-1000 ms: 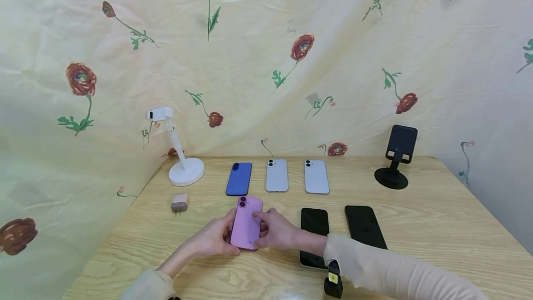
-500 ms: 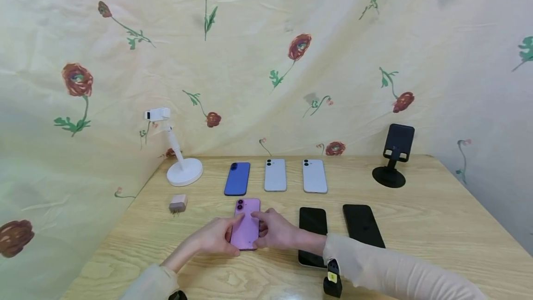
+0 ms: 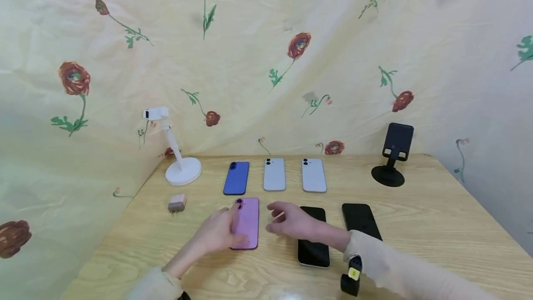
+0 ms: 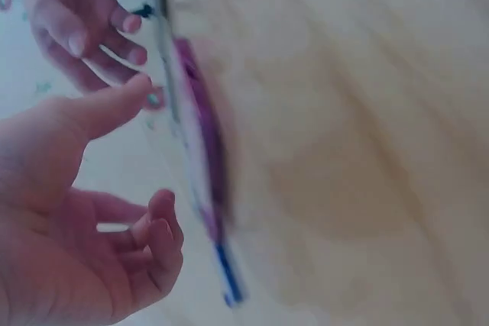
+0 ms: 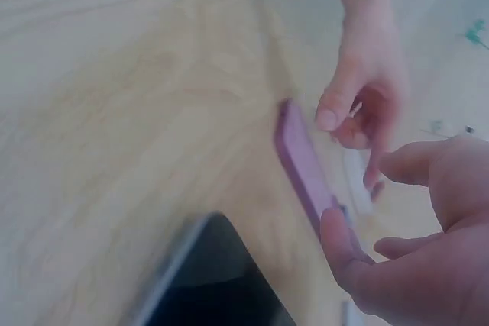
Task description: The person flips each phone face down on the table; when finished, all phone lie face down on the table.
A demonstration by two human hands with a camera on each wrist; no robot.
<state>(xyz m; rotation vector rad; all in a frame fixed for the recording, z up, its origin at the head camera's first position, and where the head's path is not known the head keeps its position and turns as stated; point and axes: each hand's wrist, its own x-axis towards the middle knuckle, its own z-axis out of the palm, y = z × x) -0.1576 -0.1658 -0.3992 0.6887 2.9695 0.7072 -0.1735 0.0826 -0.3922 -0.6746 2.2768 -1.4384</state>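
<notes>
Pink phone (image 3: 250, 220) flat on table (image 3: 245, 278). Left hand (image 3: 216, 230) hovers over its left side, loosely open, empty; right hand (image 3: 294, 222) just right of it, half-open, empty.

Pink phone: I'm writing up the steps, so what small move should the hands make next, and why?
Probably draw the left hand back from the pink phone: the phone appears to lie flat on the table, the left hand is open over it without gripping, and the right hand is apart from it.
</notes>
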